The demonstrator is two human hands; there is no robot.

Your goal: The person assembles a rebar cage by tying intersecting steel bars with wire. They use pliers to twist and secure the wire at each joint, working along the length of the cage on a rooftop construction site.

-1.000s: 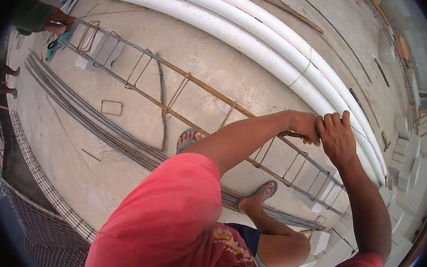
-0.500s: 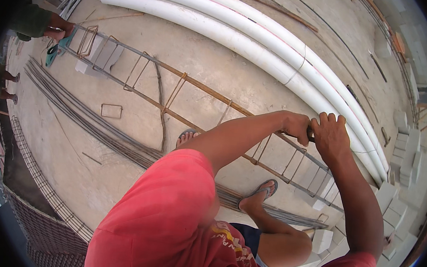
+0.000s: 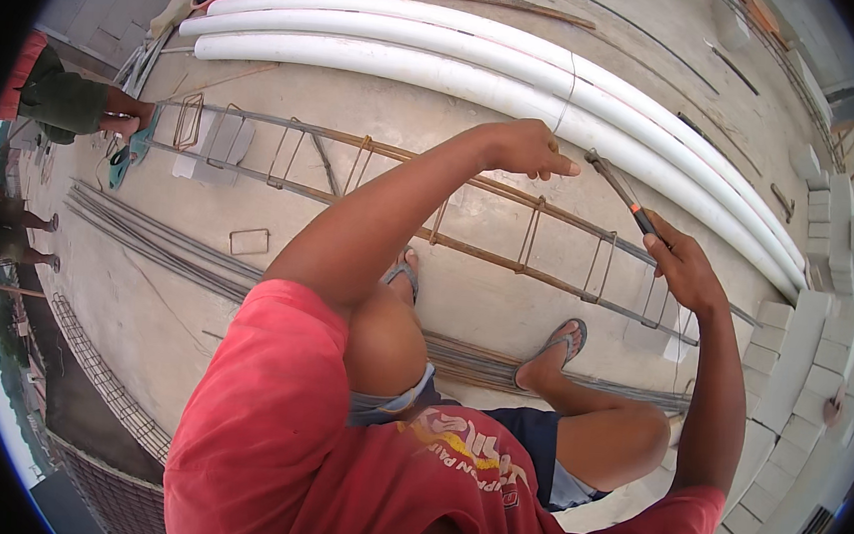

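Note:
My right hand (image 3: 686, 265) is wrapped round the dark and orange handles of a pair of pincers (image 3: 616, 189), whose metal head points up and left. Across from the tool's head, my left hand (image 3: 536, 150) is raised with its fingers drawn together at the tips. Whatever it pinches, if anything, is too small to make out. Beneath both arms runs a long rebar cage (image 3: 487, 183), made of two visible rusty and grey bars joined by rectangular stirrups (image 3: 533, 233). Neither hand appears to touch the cage.
White pipes (image 3: 383, 61) lie beyond the cage. Loose steel rods (image 3: 154, 235) and a single stirrup (image 3: 248, 242) are on the concrete nearer me. Pale blocks (image 3: 789, 386) are stacked at right; another block (image 3: 218, 140) is under the cage's left end, beside a person (image 3: 69, 93).
My hands, together over the cage before, have come apart. The left has moved up and left; the right still holds the pincers, now in plain sight. My view has shifted slightly.

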